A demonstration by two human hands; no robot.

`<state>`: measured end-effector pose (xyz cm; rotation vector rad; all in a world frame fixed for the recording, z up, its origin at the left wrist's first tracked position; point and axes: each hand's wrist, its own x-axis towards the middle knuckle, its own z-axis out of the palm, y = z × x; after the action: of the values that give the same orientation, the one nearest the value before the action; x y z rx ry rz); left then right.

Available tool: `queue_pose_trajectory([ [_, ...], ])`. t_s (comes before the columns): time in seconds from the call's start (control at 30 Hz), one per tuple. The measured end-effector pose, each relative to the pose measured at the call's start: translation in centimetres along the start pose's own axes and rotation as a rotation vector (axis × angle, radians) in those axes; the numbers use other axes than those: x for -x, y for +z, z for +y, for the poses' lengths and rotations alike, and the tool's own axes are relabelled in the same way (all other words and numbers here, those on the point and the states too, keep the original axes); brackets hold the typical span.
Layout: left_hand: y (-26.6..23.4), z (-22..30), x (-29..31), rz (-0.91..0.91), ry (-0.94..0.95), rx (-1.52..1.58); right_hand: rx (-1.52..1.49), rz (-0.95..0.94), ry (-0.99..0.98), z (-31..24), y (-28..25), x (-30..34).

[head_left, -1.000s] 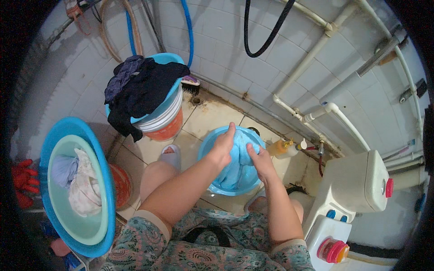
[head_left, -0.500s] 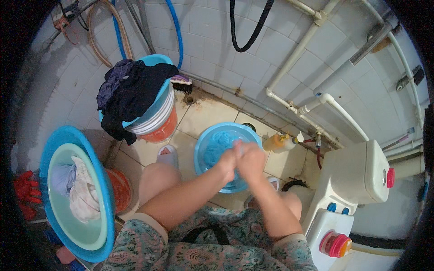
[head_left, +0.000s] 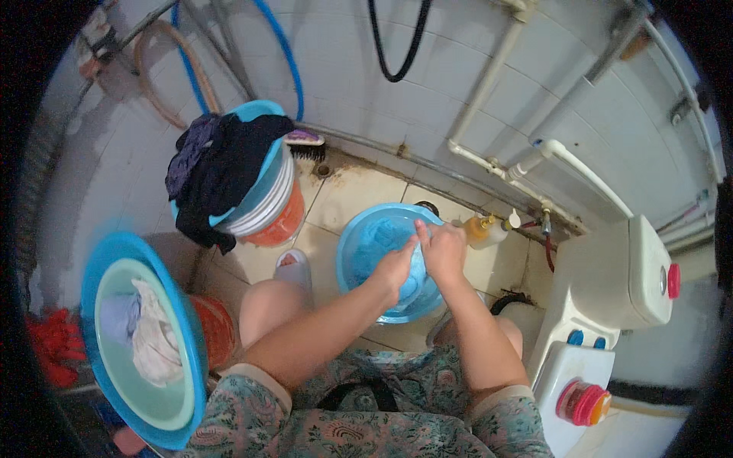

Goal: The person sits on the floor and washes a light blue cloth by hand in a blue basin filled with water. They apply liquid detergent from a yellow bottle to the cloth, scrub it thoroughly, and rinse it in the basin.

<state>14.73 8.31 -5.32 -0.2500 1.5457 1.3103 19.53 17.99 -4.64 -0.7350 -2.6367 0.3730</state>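
A light-blue basin point(head_left: 347, 294) stands on the tiled floor in front of me, with water and wet light-blue cloth point(head_left: 382, 238) in it. Over its right half my two hands are pressed together. My left hand point(head_left: 397, 270) is closed on part of the cloth, some of which hangs below the fingers. Beside and slightly beyond it, my right hand point(head_left: 443, 248) grips the same cloth, its thumb and index side meeting the left. Much of the gripped fabric is hidden by the hands.
Dark clothes point(head_left: 229, 164) drape over a blue basin on a bucket point(head_left: 279, 217) at the far left. Nearer left, a pale green basin point(head_left: 107, 359) holds light garments. Pump bottles point(head_left: 489, 230) stand right of the washing basin; a white toilet point(head_left: 584, 290) is on the right.
My hands have drawn slightly apart, and more blue cloth shows below and between them. The whole view has shifted a little.
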Motion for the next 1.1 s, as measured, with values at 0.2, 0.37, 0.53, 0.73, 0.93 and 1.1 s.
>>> queue_pose_trajectory([
  [0.2, -1.6, 1.2, -0.9, -0.385, 0.013, 0.393, -0.829, -0.028, 0.639, 1.2, -0.5, -0.7],
  [0.37, -2.0, -0.6, -3.5, -0.313, 0.073, 0.393, -0.32, 0.24, -0.21, -3.3, -0.4, 3.1],
  [0.53, 0.3, -1.7, -0.8, -0.311, 0.005, 0.362, 0.026, 0.171, -0.094, -0.3, 0.1, -0.4],
  [0.73, -1.2, -4.2, -4.1, -0.755, 0.214, 0.654, 0.11, 0.182, -0.322, -3.8, 0.0, 2.3],
  [0.93, 0.3, -2.4, -2.2, -0.396, 0.15, 0.517, -0.056, 0.215, -0.321, -3.9, -0.3, 2.2],
  [1.1, 0.5, -2.6, -2.4, -0.134, 0.043, 0.062, -0.023, 0.158, -0.07, -0.7, -0.6, 0.0],
])
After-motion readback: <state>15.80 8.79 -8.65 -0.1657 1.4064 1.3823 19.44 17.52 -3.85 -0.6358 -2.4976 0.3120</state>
